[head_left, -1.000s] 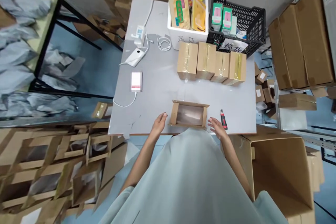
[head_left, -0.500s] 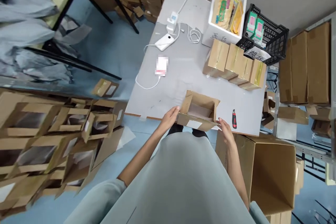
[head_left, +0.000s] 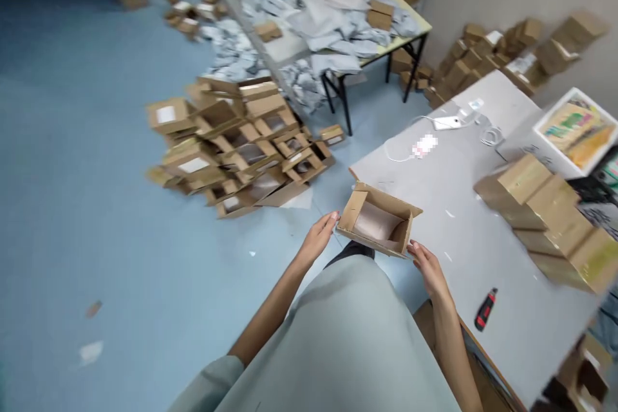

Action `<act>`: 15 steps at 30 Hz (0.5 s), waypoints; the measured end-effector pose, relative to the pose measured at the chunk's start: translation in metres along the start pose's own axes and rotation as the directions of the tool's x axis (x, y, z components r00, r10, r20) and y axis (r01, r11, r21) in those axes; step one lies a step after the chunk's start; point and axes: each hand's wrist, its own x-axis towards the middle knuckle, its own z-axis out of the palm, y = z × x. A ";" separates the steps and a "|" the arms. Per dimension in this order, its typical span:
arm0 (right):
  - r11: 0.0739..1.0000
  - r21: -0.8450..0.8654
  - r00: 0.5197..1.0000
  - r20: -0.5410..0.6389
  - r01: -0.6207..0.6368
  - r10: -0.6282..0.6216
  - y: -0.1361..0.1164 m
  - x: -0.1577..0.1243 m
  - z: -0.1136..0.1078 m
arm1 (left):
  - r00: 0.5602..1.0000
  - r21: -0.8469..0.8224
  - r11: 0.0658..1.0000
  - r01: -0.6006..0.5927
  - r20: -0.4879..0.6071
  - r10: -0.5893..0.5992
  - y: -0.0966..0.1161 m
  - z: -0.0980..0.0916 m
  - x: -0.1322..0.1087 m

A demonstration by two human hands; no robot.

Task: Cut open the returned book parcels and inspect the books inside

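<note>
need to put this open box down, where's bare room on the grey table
Widest bare patch: mid table, bordered by the phone, the taped boxes and the red cutter. A narrower strip runs along the near edge by the right hand. Crowded: the far end with charger and foam bin, and the right side with taped boxes.

Here's the small brown cardboard box (head_left: pixel 379 226): rectangular, top wide open, short flaps standing up at both ends, with a pale, smooth lining showing inside. It's up in the air with its mouth facing upward, a touch tilted, at 12 o'clock from the body. The left hand (head_left: pixel 319 238) has fingertips on its 9 o'clock end. The right hand (head_left: pixel 427 264) grips the 4 o'clock corner.
</note>
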 end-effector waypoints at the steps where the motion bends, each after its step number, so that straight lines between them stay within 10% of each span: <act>1: 0.999 -0.032 0.999 0.053 0.013 -0.012 0.001 0.001 0.012 | 0.998 -0.041 0.999 0.033 -0.053 -0.035 -0.011 -0.014 -0.016; 9: 0.969 -0.230 0.948 0.317 0.091 -0.013 0.001 -0.013 0.130 | 0.909 -0.364 0.928 0.074 -0.357 -0.213 -0.087 -0.114 -0.118; 15: 0.888 -0.375 0.884 0.463 0.266 -0.069 -0.005 -0.038 0.259 | 0.806 -0.501 0.865 0.001 -0.512 -0.297 -0.154 -0.202 -0.159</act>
